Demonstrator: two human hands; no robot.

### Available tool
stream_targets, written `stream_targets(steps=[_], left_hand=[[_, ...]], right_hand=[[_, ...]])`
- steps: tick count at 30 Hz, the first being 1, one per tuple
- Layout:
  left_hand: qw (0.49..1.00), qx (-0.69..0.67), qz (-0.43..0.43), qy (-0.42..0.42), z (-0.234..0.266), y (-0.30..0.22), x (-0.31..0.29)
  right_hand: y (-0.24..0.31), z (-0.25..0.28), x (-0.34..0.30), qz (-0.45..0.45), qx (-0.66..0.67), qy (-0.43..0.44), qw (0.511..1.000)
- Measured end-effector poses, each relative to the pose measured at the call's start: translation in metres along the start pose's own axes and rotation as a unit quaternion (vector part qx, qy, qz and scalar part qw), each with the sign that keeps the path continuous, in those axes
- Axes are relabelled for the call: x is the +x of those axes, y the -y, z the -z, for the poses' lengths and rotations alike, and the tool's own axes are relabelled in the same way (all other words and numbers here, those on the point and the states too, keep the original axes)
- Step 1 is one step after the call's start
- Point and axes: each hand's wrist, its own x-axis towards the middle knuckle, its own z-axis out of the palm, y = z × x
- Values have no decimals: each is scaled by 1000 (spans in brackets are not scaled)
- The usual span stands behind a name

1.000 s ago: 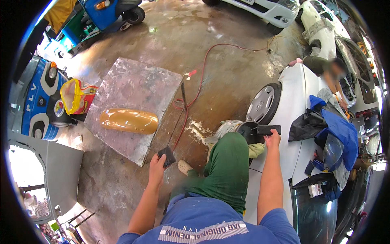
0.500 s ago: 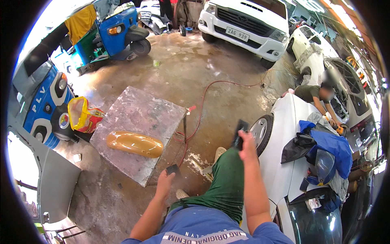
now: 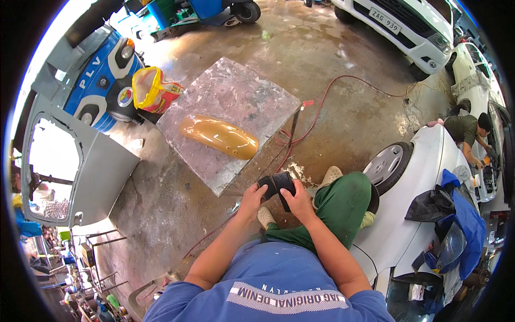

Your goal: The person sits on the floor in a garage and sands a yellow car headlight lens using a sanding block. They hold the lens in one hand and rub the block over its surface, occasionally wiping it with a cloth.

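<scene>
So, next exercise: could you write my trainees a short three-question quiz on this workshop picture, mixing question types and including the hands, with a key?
1. True or false: the glossy gold curved panel lies on the scuffed, paint-marked flat tabletop.
2. Multiple choice: what does the person's left hand hold, and likewise the right hand?
a) a length of red hose
b) a flat black object
c) a white cloth
3. Fill in the blank: as the person sees it, the open yellow-and-red bag is on the ____ side of the tabletop.

Key:
1. True.
2. b.
3. Left.
</scene>
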Motion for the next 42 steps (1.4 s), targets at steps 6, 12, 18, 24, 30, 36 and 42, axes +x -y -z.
stream_targets(steps=[6,12,18,24,30,36,42], left_hand=[[999,39,-13,-1,-26,1,-8],[993,118,-29,8,-34,23,6],[991,97,-40,78,-59,13,-2],[998,-10,-9,69,-47,32,3],[997,63,21,47,-51,12,-3],[999,7,37,29,-23,18,30],[947,-74,-86,-300,55,9,125]], right_hand=[[-2,9,-7,-5,-2,10,1000],[3,20,-14,-6,-20,20,1000],[-19,28,-12,82,-81,-10,993],[-15,30,-7,85,-71,36,993],[-15,25,-4,65,-102,49,991],[-30,21,-2,-13,-4,55,998],[-32,23,-10,-69,12,48,996]])
